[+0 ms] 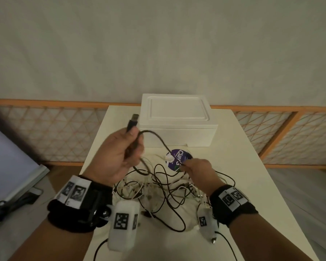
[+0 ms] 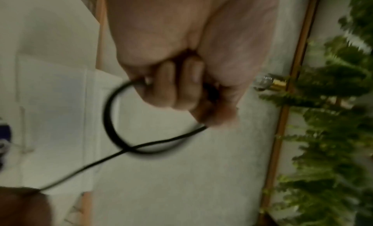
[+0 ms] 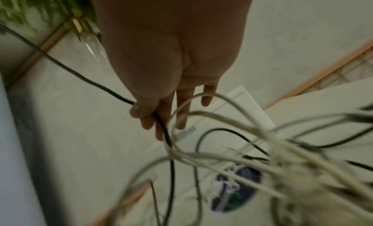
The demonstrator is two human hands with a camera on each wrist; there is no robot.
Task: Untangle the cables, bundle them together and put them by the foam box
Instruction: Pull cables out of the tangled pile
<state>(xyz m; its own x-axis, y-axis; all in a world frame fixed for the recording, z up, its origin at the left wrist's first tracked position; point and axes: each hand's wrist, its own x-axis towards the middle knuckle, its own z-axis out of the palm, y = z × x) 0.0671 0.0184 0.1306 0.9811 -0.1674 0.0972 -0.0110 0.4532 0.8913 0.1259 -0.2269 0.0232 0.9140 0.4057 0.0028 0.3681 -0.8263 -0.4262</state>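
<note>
A tangle of black and white cables (image 1: 158, 187) lies on the white table (image 1: 243, 166), in front of the white foam box (image 1: 177, 117). My left hand (image 1: 135, 142) is raised above the tangle's left side and grips one black USB cable (image 1: 154, 136) in a fist, with the plug (image 1: 133, 121) sticking up. In the left wrist view the fist (image 2: 181, 89) holds a loop of this cable (image 2: 109, 117). My right hand (image 1: 184, 165) is low at the tangle's far right. Its thumb and forefinger (image 3: 153, 116) pinch a black cable (image 3: 165, 133) beside white cables (image 3: 222, 157).
A round purple labelled pack (image 1: 177, 157) lies between the foam box and the tangle, just beyond my right hand. A wooden lattice rail (image 1: 55, 129) runs behind the table. Dark items (image 1: 11, 202) sit on the floor to the left. Bare tabletop stretches on the right.
</note>
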